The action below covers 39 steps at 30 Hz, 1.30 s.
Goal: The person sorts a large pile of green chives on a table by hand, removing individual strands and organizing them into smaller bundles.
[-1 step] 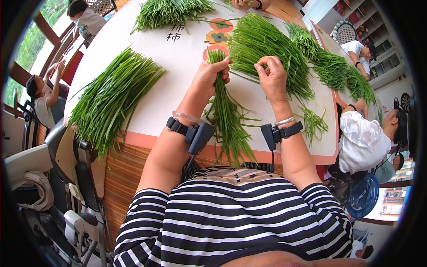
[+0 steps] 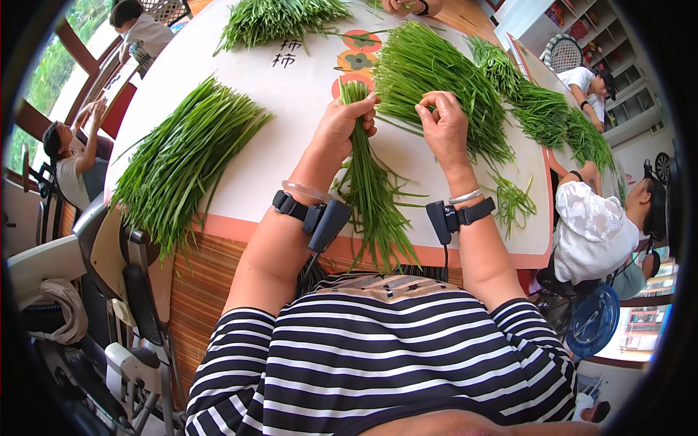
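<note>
So, head view, the only one: two bare hands over a pale worktop [image 2: 291, 98] with a pinkish border. The left hand [image 2: 346, 122] had its fingers clamped around one bunch of green stalks [image 2: 369, 192], near its upper end, leaves fanning down past the near edge. The right hand [image 2: 445, 129] was just beside it, thumb and forefinger together, though I honestly couldn't tell if a thin stalk was pinched in there.

Counting the greens lying about: one pile on the left [image 2: 193, 156], one pile at the far side [image 2: 283, 22], one big pile [image 2: 440, 80] right of the held bunch, plus roughly three clumps [image 2: 542, 116] strung along the right. One small scatter of loose bits [image 2: 512, 200] lay near the right wrist.

Other stuff: three printed fruit circles [image 2: 358, 62], the lowest partly covered by the bunch. Each wrist wore one black strapped box [image 2: 331, 225] and one bangle [image 2: 465, 196]. The right hand blocked a bit of the big pile's lower edge, and the left fingers hid part of the stalks. Several other people [image 2: 596, 225] were around the room, with grey-and-black equipment [image 2: 134, 363] at lower left.
</note>
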Available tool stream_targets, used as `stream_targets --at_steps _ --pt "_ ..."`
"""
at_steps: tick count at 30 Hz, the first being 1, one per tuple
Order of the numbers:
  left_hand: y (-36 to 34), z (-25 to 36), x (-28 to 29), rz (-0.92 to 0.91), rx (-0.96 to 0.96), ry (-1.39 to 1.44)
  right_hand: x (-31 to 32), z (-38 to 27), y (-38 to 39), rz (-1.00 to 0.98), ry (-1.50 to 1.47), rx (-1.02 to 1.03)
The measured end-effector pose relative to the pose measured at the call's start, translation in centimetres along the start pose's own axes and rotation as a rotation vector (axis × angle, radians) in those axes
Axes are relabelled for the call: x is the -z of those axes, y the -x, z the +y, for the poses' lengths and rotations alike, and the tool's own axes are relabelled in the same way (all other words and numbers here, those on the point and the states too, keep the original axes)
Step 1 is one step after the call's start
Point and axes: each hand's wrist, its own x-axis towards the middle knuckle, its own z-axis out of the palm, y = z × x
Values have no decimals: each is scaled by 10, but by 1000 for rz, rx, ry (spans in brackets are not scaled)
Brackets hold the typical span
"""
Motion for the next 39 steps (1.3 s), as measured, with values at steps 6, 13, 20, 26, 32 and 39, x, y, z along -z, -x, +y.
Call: stream_targets --at_steps 6,13,20,26,32,39 --pt "-1 -3 1 22 8 -34 -8 -3 -2 -152 247 139" --pt "0 -1 0 31 0 -38 -19 -7 -1 -222 362 141" --pt "-2 -3 0 36 -23 -35 -19 -12 -5 -70 21 64" --pt "5 -3 -10 26 -67 -105 -28 -32 -1 -71 -144 -5" --pt "-2 -2 0 93 -144 -82 -20 -37 13 -189 -162 -26" --pt "-10 18 27 -234 -107 462 27 -9 27 -502 -229 -232"
